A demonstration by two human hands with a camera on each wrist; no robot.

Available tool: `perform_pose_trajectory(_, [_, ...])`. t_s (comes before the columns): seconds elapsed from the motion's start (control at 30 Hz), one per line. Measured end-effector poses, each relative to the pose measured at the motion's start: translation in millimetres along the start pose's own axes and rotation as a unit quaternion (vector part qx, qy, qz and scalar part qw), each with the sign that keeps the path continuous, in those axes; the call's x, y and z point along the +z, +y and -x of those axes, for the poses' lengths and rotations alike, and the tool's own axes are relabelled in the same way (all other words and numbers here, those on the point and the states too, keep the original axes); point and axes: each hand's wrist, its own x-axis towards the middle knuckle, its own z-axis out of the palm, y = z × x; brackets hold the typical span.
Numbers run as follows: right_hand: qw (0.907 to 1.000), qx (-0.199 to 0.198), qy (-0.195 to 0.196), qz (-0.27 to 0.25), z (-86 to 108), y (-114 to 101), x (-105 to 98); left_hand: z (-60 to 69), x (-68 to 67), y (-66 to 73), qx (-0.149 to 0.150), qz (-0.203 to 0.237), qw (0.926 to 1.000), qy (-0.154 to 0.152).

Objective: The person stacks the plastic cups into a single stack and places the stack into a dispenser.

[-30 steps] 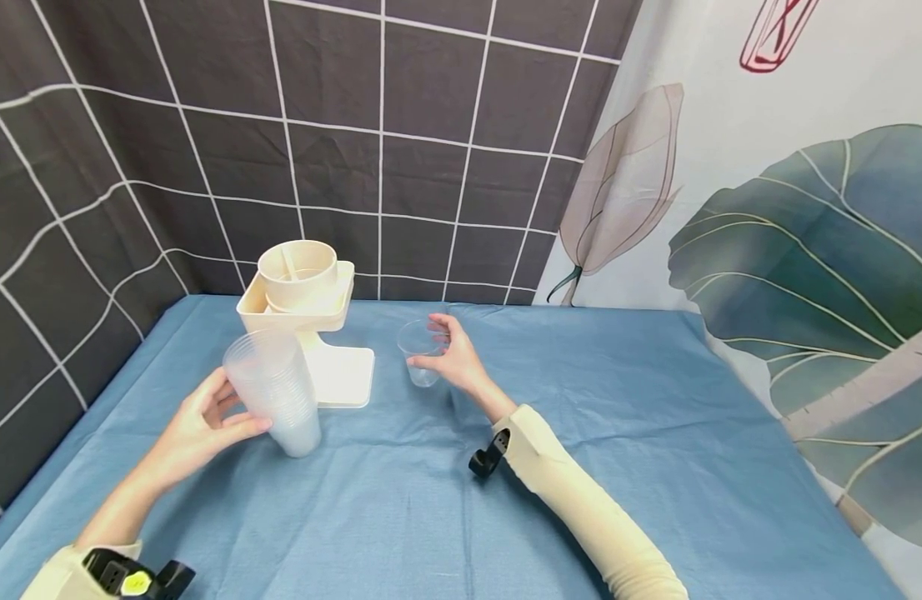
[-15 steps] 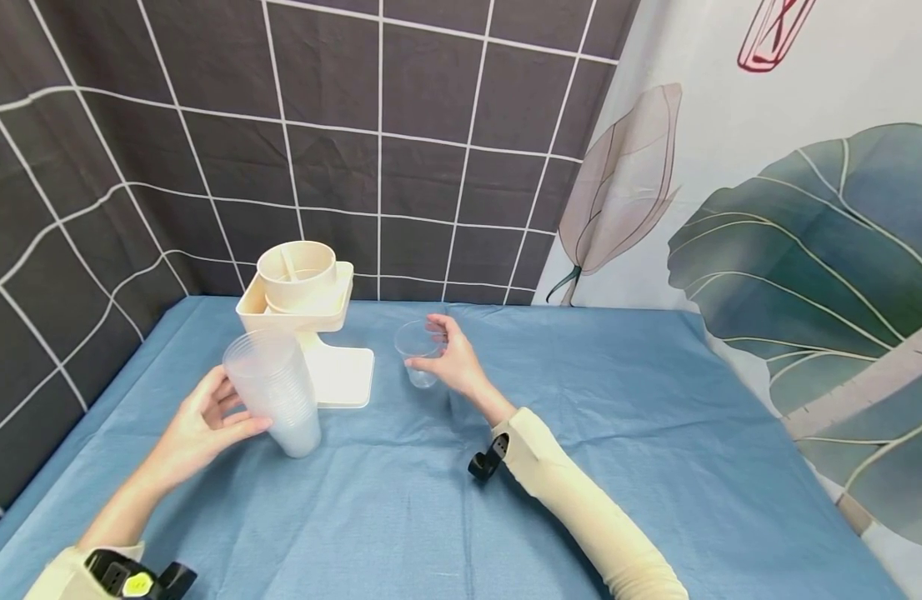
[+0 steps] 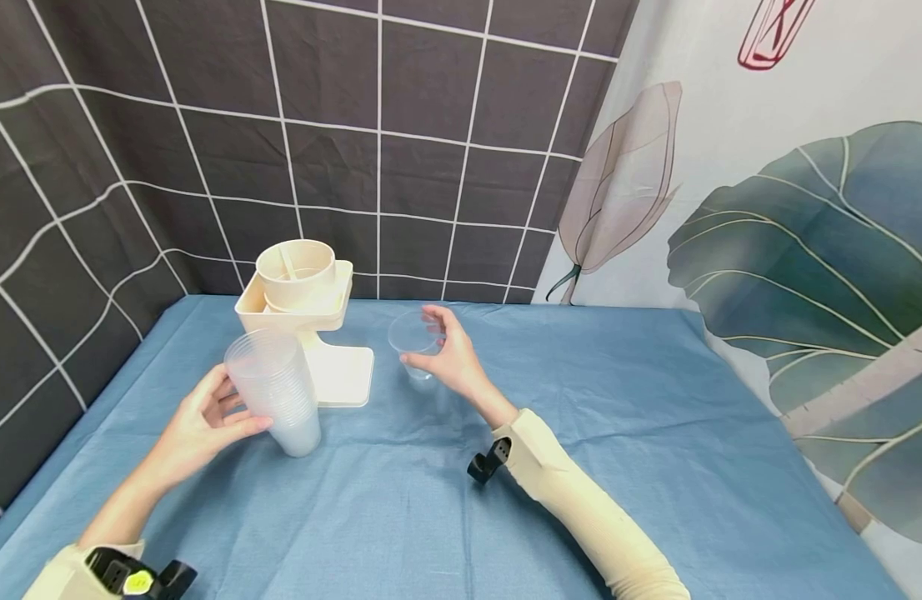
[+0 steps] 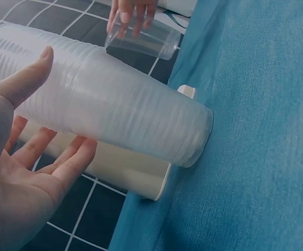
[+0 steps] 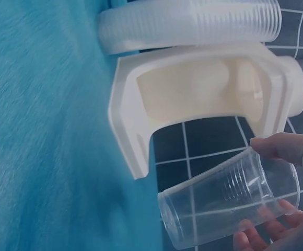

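Observation:
A tall stack of nested clear plastic cups (image 3: 277, 396) stands upright on the blue cloth at the left of the head view. My left hand (image 3: 198, 429) grips it from the left, thumb on the near side and fingers round the far side, as the left wrist view also shows. To the right, my right hand (image 3: 455, 358) holds a single clear plastic cup (image 5: 219, 204) between thumb and fingers near its rim. This cup is upright, with its base a little off the cloth. Between both hands stands a cream dispenser-like stand (image 3: 333, 371).
The stand bears a square tray (image 3: 329, 319) with a round, divided cup-shaped part (image 3: 299, 279) on top. Blue cloth (image 3: 581, 433) covers the table. Dark grid-patterned fabric (image 3: 333, 167) hangs behind and at left, leaf-printed fabric (image 3: 806, 242) at right.
My right hand has moved slightly up and to the left with the single cup, raising it a little. The left hand and the stack have stayed in place.

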Motion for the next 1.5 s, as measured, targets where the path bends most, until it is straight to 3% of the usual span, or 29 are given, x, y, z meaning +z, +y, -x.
perform_pose_trajectory(0.67, [0.998,-0.061,0.003,0.014,13.0,-36,-1,-0.8,-1.1,0.4,0.0,-0.012,0.9999,-0.001])
perform_pose_trajectory(1.5, [0.9849,-0.171,0.027,-0.005,24.3,-83,0,-0.9,-1.5,0.6,-0.008,-0.042,0.9991,0.0])
